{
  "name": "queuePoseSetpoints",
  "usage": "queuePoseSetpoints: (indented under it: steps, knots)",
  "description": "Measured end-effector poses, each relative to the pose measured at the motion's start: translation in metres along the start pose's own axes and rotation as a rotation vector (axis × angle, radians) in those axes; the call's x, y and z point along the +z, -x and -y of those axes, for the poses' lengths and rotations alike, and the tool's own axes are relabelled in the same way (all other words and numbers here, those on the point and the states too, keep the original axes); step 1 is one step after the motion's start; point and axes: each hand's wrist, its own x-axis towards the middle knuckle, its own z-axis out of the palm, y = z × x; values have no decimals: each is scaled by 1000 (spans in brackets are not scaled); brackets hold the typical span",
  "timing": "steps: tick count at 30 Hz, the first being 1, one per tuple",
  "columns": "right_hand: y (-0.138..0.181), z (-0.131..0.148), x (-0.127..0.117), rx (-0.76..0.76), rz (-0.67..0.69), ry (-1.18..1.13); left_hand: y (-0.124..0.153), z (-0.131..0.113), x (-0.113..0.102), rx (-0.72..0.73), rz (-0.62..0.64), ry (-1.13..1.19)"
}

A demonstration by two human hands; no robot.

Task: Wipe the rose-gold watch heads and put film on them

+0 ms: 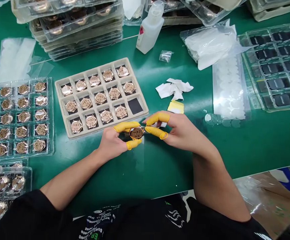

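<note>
- The left hand [111, 141] and the right hand [177, 130] meet above the green counter [237, 146], just in front of the pulp tray.
- Two fingers [126, 126] of the left hand and two fingers [156, 131] of the right wear yellow finger cots [133, 144]. All four are pinching the round rose-gold watch case [136, 132] by its edge from both sides.
- The watch case is held up off the counter between the hands, with its printed back facing up.
- The pulp tray [60, 96] lies just beyond the left hand. Its compartments hold matching watch cases on black pads, and the corner compartment nearest the right hand shows only a black pad [135, 106].
- A clear plastic tray [50, 133] of watch cases lies to the left, with another [27, 175] nearer the person.
- A stack of plastic trays [80, 35] stands at the far edge, beside a white plastic bottle [150, 30].
- Crumpled white wipes [173, 88] and a folded yellow pad [175, 106] lie just beyond the right hand.
- Further right are a bag of white material [210, 43], a sheet of clear round stickers [228, 86] and a plastic tray of black pieces [277, 66].
</note>
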Motion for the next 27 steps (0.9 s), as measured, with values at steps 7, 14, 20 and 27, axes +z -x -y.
queuePoseSetpoints:
  steps: [7, 14, 20, 27]
  knots:
    - [-2, -3, 2, -198, -67, 100, 1, 3, 2, -58, -5, 43]
    - [-3, -4, 3, -233, -76, 201, 0, 2, -1, -108, 49, 35]
    - [-5, 2, 2, -277, 13, 331, 1, 2, -2, -38, 85, -60]
    - [-5, 7, -3, -268, 62, 310, -1, 4, -2, -151, 87, 26]
